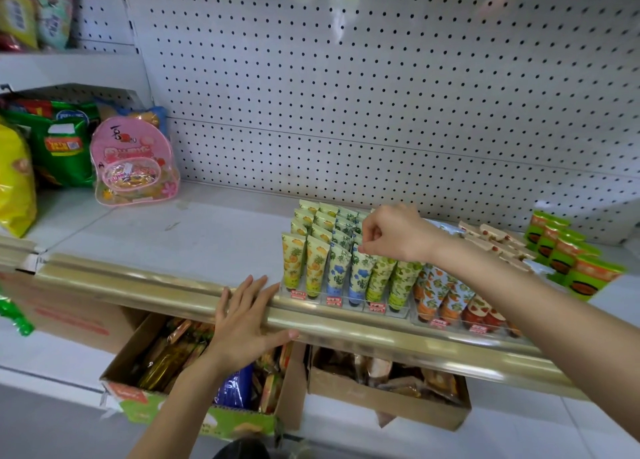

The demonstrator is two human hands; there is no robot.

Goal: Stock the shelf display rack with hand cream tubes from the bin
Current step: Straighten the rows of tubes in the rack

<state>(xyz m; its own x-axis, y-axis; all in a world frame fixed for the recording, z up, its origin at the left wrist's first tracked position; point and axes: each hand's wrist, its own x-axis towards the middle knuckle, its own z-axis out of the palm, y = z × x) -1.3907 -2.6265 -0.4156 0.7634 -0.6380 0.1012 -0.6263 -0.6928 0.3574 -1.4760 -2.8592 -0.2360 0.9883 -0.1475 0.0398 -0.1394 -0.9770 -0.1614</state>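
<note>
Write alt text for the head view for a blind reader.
A person's right hand pinches the top of a blue-flowered hand cream tube in a clear display rack of patterned tubes on a white shelf; the left hand rests flat on the shelf's gold edge.

The tubes [360, 275] carry yellow-fruit, blue-flower, green-leaf, orange-fruit and red-strawberry prints, with a pink pouch [133, 164] at ten o'clock and green-and-orange packets [568, 254] at three o'clock.

The hand cream tubes [317, 266] look like glossy plastic. At eight o'clock from them, the shelf rail [138, 282] gleams metallic.
</note>
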